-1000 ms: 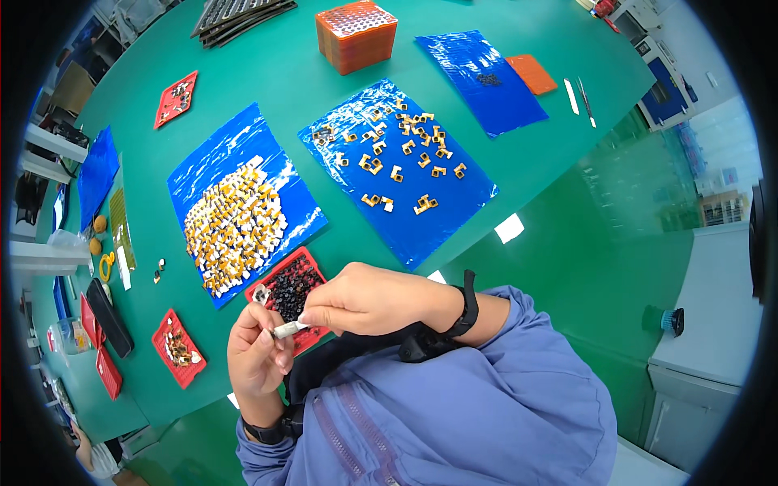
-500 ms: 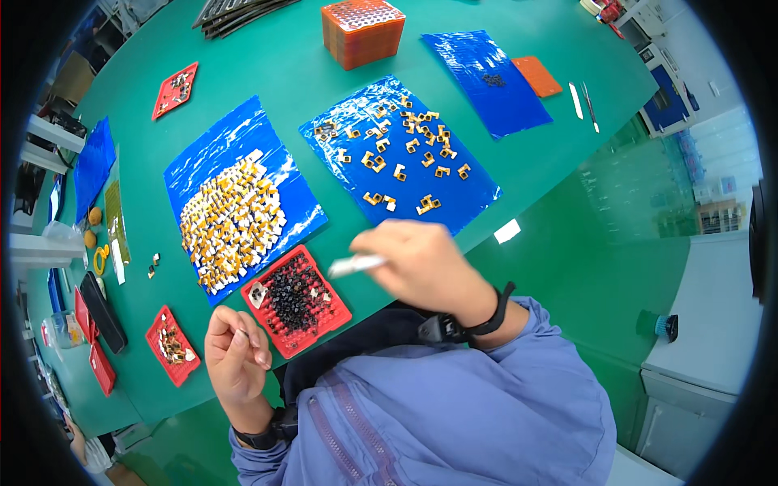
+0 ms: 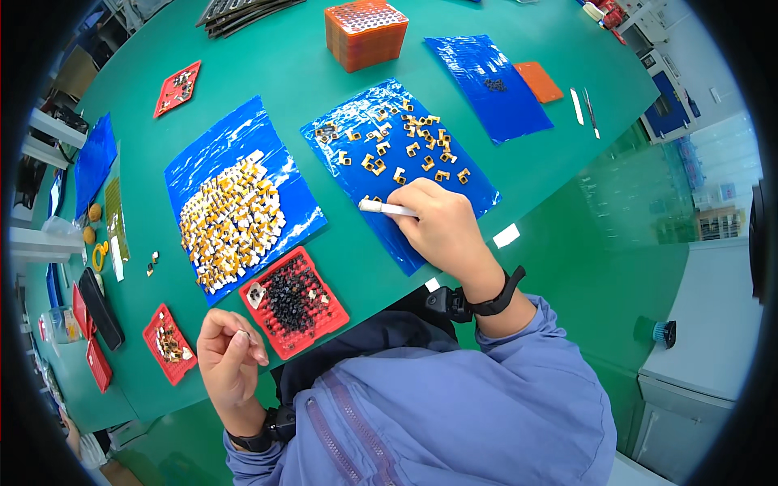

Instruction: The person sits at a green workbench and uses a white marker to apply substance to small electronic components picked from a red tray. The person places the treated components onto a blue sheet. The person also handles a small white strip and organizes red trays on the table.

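My right hand (image 3: pixel 442 225) is closed around a white pen-like tool (image 3: pixel 392 209). The tool's blunt white tip is over the near part of a blue sheet (image 3: pixel 397 243), by the gold-coloured small parts (image 3: pixel 399 176) scattered there. At the lower left, my left hand (image 3: pixel 230 356) has thumb and index finger pinched together; whatever they hold is too small to make out. Beside that hand lies a red tray (image 3: pixel 321 330) with a heap of small black pieces (image 3: pixel 290 301) and a few pale bits.
A second blue sheet (image 3: pixel 212 146) carries a pile of white-and-gold parts (image 3: pixel 235 223). Smaller red trays (image 3: pixel 182 371) hold scraps. Farther off are an orange stack of perforated plates (image 3: pixel 365 40), another blue sheet (image 3: pixel 519 113), an orange plate (image 3: pixel 538 83) and tweezers (image 3: pixel 592 115).
My right hand has moved up and to the right with the pen-like tool, from beside the red tray to over the blue sheet. The left hand keeps its pinch, almost in place.
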Available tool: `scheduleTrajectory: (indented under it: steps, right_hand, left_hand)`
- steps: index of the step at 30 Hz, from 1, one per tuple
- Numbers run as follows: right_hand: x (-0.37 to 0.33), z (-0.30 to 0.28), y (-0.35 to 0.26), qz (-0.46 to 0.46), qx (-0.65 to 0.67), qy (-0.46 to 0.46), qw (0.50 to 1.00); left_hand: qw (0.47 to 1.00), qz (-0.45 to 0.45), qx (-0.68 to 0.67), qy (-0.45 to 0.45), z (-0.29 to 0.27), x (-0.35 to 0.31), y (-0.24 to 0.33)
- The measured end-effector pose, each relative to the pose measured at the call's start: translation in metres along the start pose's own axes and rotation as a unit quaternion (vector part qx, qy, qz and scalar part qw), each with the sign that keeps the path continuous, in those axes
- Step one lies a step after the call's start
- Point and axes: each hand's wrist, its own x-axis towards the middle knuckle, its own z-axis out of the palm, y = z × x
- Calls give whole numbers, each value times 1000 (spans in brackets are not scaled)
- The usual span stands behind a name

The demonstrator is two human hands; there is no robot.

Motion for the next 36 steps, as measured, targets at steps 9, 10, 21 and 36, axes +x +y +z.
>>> scheduleTrajectory:
  steps: [9,10,21,36]
  right_hand:
    - [-12,-18,-13,16,7,24,1000]
    - [-15,-22,-14,-13,67,11,998]
    - [-43,-15,-45,-117,332,-74,933]
    - [0,-24,25,-73,-85,20,994]
  left_hand:
    - [969,61,238,2,33,-2,-3]
    - [948,99,302,-12,38,-1,-5]
    - [881,224,400,-117,72,10,-30]
    - [800,284,527,41,11,-6,-3]
